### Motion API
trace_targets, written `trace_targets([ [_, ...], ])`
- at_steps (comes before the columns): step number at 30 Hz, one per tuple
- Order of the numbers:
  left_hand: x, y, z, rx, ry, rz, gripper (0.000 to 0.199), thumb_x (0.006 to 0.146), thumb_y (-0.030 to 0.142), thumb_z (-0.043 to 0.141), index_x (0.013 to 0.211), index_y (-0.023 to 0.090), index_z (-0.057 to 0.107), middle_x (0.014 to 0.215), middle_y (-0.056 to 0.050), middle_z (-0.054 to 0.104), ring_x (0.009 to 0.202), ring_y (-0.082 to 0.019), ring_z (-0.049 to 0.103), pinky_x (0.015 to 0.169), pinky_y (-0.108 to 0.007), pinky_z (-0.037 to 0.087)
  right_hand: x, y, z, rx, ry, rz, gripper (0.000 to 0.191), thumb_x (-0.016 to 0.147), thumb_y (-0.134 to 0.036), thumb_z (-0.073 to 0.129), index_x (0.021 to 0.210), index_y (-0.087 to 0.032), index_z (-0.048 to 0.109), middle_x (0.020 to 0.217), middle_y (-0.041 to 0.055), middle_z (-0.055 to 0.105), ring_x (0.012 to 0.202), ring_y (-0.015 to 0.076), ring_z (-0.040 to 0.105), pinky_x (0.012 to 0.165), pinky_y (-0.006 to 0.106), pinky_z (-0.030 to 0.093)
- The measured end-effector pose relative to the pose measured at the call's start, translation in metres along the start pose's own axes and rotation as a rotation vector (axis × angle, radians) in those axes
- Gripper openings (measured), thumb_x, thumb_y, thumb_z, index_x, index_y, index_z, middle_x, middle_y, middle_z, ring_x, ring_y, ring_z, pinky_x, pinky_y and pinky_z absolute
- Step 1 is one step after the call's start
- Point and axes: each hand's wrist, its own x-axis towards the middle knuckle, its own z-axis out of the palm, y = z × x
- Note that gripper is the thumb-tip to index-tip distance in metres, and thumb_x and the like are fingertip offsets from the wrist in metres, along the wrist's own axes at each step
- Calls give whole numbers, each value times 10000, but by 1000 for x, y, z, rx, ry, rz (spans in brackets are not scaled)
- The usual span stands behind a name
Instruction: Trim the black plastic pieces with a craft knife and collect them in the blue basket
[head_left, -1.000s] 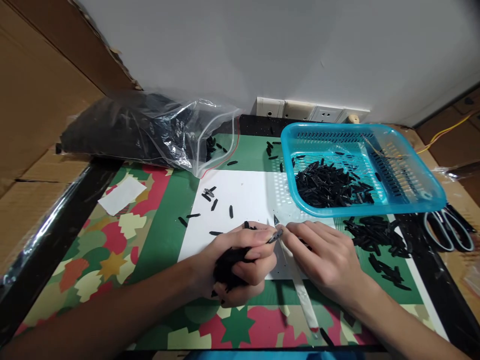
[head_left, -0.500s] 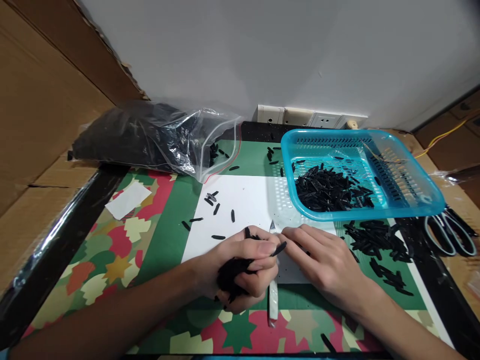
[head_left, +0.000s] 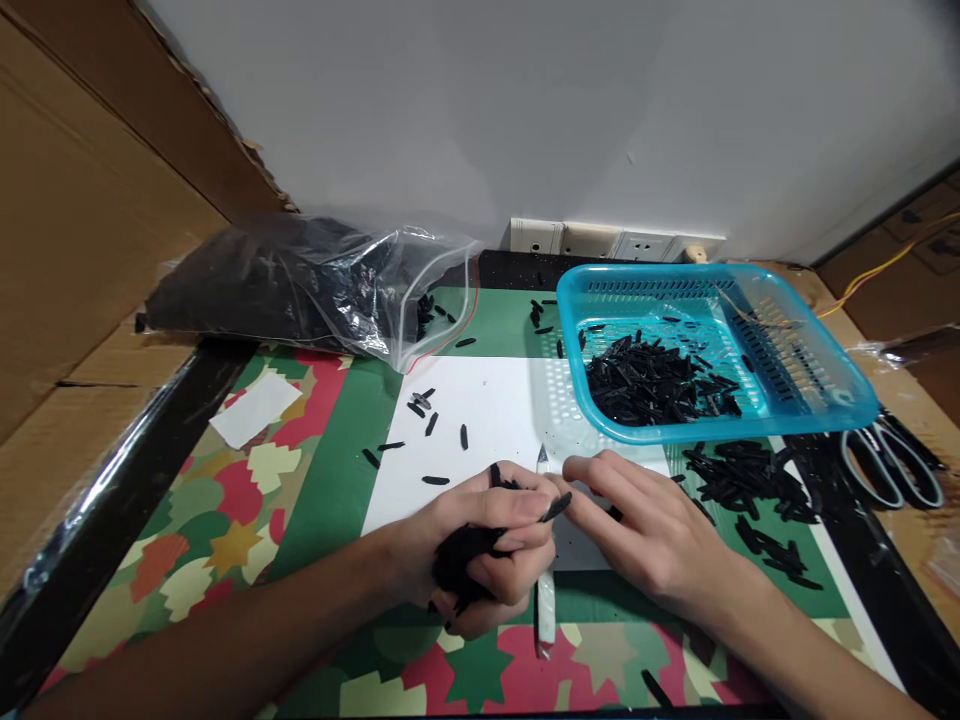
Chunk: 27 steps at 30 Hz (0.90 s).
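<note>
My left hand (head_left: 499,540) is closed around a bunch of small black strips (head_left: 463,562). One black strip (head_left: 556,506) sticks out between its thumb and forefinger. My right hand (head_left: 649,515) is close beside it, with the fingers bent and apart and the forefinger at the left hand's fingertips. Its thumb is hidden. Beneath the hands, a slim knife-like tool (head_left: 546,615) with a pale wrapped handle and a pointed tip lies across the white paper (head_left: 495,400). Several loose black strips (head_left: 435,480) are scattered on that paper.
A blue plastic basket (head_left: 712,433) with a heap of black strips stands back right. More strips (head_left: 750,480) are piled before it, near scissors (head_left: 889,465). A zip bag (head_left: 300,290) full of black material lies back left. Wall sockets (head_left: 589,240) sit behind.
The camera view has shifted slightly. My right hand's forefinger has moved a little nearer the strip's end; my left hand keeps its grip on the bunch.
</note>
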Motion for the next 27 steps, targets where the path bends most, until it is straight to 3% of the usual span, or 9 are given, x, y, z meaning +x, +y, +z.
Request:
trace_targets([
  [2, 0, 1, 0, 17, 3, -7, 445, 953, 542, 702, 721, 228, 489, 486, 95, 376, 284, -77, 295, 243, -185, 190, -2, 0, -1, 33, 19, -8, 272, 1103, -54, 416, 1130, -61, 687, 917, 140, 721, 745, 210, 547, 641, 333, 422],
  [6, 0, 2, 1, 32, -23, -36, 420, 965, 517, 688, 732, 225, 496, 479, 80, 413, 297, -93, 355, 256, -181, 216, -9, 1, 0, 66, 92, 23, 198, 1081, -58, 499, 1161, -49, 681, 677, 37, 584, 622, 182, 459, 573, 337, 354],
  [8, 0, 2, 1, 22, -31, -35, 411, 972, 501, 680, 730, 223, 498, 483, 81, 413, 293, -85, 325, 255, -180, 220, -10, 2, 2, 48, 82, 25, 197, 1076, -56, 502, 1145, -58, 687, 665, 31, 573, 616, 182, 464, 573, 336, 367],
  [12, 1, 1, 0, -28, -23, -6, 433, 963, 513, 697, 715, 221, 496, 494, 97, 375, 282, -64, 239, 240, -177, 203, -10, 2, 6, 108, 71, 40, 210, 1058, -47, 532, 1204, -87, 677, 860, 96, 722, 719, 196, 594, 637, 322, 468],
  [16, 2, 0, -2, -96, -26, 2, 440, 960, 502, 699, 697, 217, 492, 486, 94, 381, 264, -66, 238, 226, -174, 176, -9, -2, 5, 289, 134, 187, 392, 1050, -110, 611, 1438, -90, 562, 1068, 125, 780, 833, 193, 692, 727, 301, 556],
  [18, 3, -1, -2, -86, -11, -14, 445, 951, 514, 708, 702, 216, 490, 488, 95, 388, 261, -67, 254, 228, -172, 182, -8, -5, 2, 411, 133, 257, 399, 1072, -168, 596, 1465, -121, 542, 1131, 124, 775, 879, 186, 714, 778, 297, 575],
  [22, 6, -3, 0, 26, 27, -77, 449, 959, 529, 698, 711, 217, 490, 492, 83, 415, 288, -100, 393, 241, -170, 243, -3, -10, -5, 681, 86, 449, 165, 1088, -316, 577, 1145, -191, 668, 920, 42, 727, 758, 165, 667, 682, 283, 534],
  [25, 9, -5, 1, 97, 64, -97, 452, 960, 523, 701, 708, 213, 489, 498, 71, 442, 309, -95, 414, 255, -158, 251, 1, -13, -7, 860, 76, 639, 184, 1057, -328, 650, 925, -201, 658, 761, -12, 654, 630, 122, 587, 576, 238, 467],
  [27, 9, -6, 1, 85, 86, -77, 448, 967, 513, 689, 705, 213, 485, 490, 76, 430, 299, -87, 386, 255, -153, 235, 4, -13, -6, 998, 92, 739, 180, 1050, -304, 676, 903, -202, 660, 710, -30, 639, 574, 101, 575, 534, 209, 457],
])
